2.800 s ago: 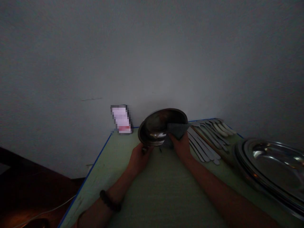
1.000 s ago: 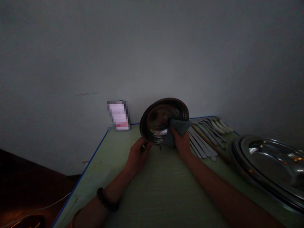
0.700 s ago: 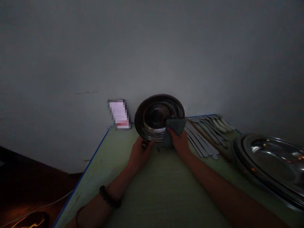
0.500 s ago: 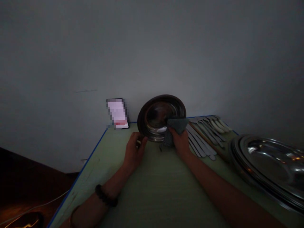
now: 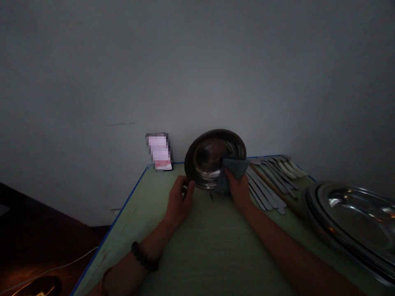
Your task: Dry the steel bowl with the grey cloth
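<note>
A round stainless-steel basin (image 5: 203, 144) is held up on its side, its inside tilted towards me. My left hand (image 5: 182, 197) grips its lower left rim, thumb in front and fingers behind. On the lower right rim, my right hand (image 5: 237, 183) presses a grey cloth (image 5: 235, 166) against the metal, with the thumb over the cloth. The cloth hides that part of the rim, and the fingers behind it are out of sight. Just right of the basin lies a row of metal cutlery (image 5: 267, 189), nearest to my right hand.
The green table (image 5: 203, 250) has a blue edge and stands against a grey wall. A lit phone (image 5: 159, 150) leans upright at the back left. Large steel trays (image 5: 354, 218) are stacked on the right. A pale cable (image 5: 70, 263) runs beside the table at lower left.
The whole view has shifted slightly, so everything appears a little further right and lower. Both hands keep their hold on the basin and cloth, with hardly any change between them.
</note>
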{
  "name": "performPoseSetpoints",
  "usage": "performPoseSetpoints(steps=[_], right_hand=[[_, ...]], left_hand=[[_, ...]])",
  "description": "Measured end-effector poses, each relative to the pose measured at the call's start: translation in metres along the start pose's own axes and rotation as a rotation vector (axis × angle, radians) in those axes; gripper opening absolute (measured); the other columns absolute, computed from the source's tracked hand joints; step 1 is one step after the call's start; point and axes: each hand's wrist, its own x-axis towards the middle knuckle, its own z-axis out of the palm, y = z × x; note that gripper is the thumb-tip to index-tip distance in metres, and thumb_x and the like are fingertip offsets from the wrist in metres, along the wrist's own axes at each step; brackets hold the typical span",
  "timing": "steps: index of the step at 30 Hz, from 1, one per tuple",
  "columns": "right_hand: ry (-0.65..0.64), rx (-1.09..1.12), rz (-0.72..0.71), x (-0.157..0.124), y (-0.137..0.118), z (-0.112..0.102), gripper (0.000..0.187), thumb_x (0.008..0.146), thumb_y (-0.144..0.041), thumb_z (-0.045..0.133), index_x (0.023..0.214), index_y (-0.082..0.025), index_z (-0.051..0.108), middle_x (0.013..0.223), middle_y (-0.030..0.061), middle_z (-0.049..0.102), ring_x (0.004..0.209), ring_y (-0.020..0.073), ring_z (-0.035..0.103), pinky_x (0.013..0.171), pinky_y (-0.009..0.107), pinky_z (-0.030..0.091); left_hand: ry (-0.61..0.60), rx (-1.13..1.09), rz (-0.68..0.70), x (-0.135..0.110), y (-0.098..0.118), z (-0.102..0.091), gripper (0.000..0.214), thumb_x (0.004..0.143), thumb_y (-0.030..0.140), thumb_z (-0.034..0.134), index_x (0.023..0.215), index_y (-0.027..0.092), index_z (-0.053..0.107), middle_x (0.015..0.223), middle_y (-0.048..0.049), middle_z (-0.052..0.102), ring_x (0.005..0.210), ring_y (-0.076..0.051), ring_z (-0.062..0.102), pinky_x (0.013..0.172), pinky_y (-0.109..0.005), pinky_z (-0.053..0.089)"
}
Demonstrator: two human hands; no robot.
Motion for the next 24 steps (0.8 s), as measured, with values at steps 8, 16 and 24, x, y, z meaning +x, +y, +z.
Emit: performPoseSetpoints(steps=[8, 16, 24], right_hand=[[-0.046, -0.166, -0.068, -0.0035, -0.0101, -0.0007, 0.042, 0.064, -0.044, 0.067, 0.094, -0.014, 0.063, 0.093, 0.0105, 0.069, 0.090, 0.0270, 0.063, 0.078, 0.038, 0.046], [0.037, -0.110, -0.030, -0.0010, -0.0037, 0.0012, 0.057, 0.062, -0.042, 0.068, 0.109, -0.012, 0.053, 0.105, 0.0135, 0.064, 0.092, 0.0247, 0.060, 0.079, 0.036, 0.045], [0.024, -0.193, -0.085, -0.0004, -0.0061, 0.0005, 0.056, 0.063, -0.042, 0.066, 0.111, -0.014, 0.053, 0.106, 0.0122, 0.064, 0.097, 0.0263, 0.059, 0.082, 0.038, 0.044]], left_hand=[[-0.237, 0.142, -0.013, -0.0003, -0.0072, 0.0023, 0.020, 0.078, 0.037, 0.055, 0.076, 0.018, 0.062, 0.068, -0.0010, 0.062, 0.059, -0.015, 0.053, 0.054, -0.026, 0.041], [-0.013, -0.118, -0.126, 0.0003, -0.0012, 0.0023, 0.019, 0.083, 0.037, 0.049, 0.091, 0.020, 0.048, 0.079, -0.0020, 0.059, 0.067, -0.014, 0.057, 0.057, -0.026, 0.044], [-0.121, 0.031, 0.066, 0.0004, -0.0084, 0.0010, 0.016, 0.078, 0.032, 0.059, 0.088, 0.020, 0.058, 0.096, -0.0057, 0.058, 0.082, -0.017, 0.056, 0.066, -0.029, 0.047]])
